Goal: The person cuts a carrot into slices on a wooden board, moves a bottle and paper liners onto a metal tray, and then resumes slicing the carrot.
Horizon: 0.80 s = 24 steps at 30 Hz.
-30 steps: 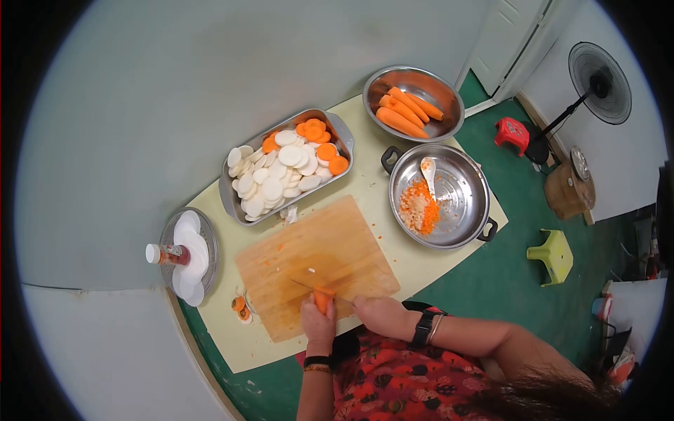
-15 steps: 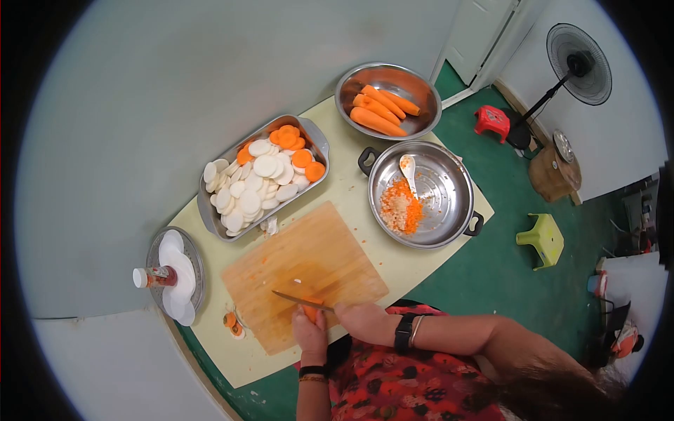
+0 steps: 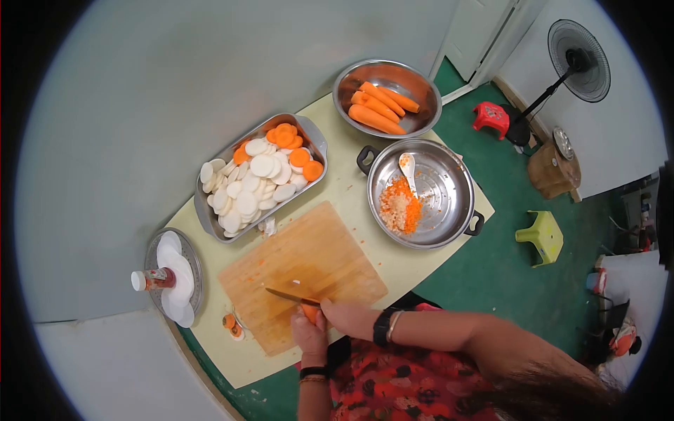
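Near the front edge of the wooden cutting board (image 3: 326, 242), my left hand (image 3: 309, 338) is closed around a carrot piece (image 3: 310, 312). My right hand (image 3: 347, 318) grips a knife (image 3: 282, 295), its blade pointing left and lying across the carrot. The blade seems to touch or cut into the carrot, though the contact is partly hidden by my fingers. A small white scrap (image 3: 297, 282) lies on the board just beyond the blade. Carrot end pieces (image 3: 230, 323) rest on the table by the board's left corner.
Behind the board stands a metal tray (image 3: 312, 133) of white and orange slices. Further right are a pot (image 3: 449, 210) with chopped bits and a spoon (image 3: 407, 168), and a bowl (image 3: 421, 126) of peeled carrots. A plate (image 3: 196, 281) with white slices and a jar (image 3: 158, 278) is at left.
My right hand and the knife have shifted slightly left, the blade sliding further across the carrot. My left hand keeps its hold in nearly the same place.
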Tool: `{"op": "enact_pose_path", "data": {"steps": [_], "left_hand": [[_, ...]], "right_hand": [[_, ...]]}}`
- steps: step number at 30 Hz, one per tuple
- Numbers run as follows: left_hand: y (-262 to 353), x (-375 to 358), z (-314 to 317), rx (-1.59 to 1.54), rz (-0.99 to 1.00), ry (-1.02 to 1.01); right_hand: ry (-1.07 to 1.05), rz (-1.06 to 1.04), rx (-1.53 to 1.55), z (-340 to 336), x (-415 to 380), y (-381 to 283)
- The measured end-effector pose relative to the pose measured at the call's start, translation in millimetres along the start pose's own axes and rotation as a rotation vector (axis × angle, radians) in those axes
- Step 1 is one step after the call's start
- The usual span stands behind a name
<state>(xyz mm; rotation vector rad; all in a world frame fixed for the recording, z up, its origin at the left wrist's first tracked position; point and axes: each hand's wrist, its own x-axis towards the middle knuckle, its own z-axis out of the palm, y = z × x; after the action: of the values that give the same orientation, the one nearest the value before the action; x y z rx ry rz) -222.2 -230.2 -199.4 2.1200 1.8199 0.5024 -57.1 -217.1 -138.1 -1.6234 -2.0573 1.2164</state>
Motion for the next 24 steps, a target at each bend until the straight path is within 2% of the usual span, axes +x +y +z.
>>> {"op": "enact_pose_path", "data": {"steps": [2, 5, 8, 11, 14, 17, 20, 24], "left_hand": [[4, 4, -3, 0.02, -0.031, -0.047], [-1, 1, 2, -0.034, 0.009, 0.012], [-7, -3, 8, 0.007, 0.072, 0.098], [-8, -4, 7, -0.019, 0.069, 0.064], [-12, -7, 17, -0.007, 0.078, 0.164], [-9, -5, 14, -0.024, 0.027, 0.108], [-9, -5, 12, -0.03, 0.101, 0.154], [-10, -5, 14, -0.03, 0.095, 0.147]], "right_hand": [[-0.062, 0.0, 0.048, -1, 12, 1], [-0.099, 0.015, 0.048, -12, 12, -3], [-0.025, -0.049, -0.003, 1, 18, 14], [0.027, -0.035, -0.038, 4, 17, 26], [0.147, -0.094, -0.08, -1, 4, 21], [0.151, -0.133, -0.171, -12, -9, 6], [0.185, -0.163, -0.119, -1, -12, 9], [0.179, -0.165, -0.111, -3, -14, 7]]}}
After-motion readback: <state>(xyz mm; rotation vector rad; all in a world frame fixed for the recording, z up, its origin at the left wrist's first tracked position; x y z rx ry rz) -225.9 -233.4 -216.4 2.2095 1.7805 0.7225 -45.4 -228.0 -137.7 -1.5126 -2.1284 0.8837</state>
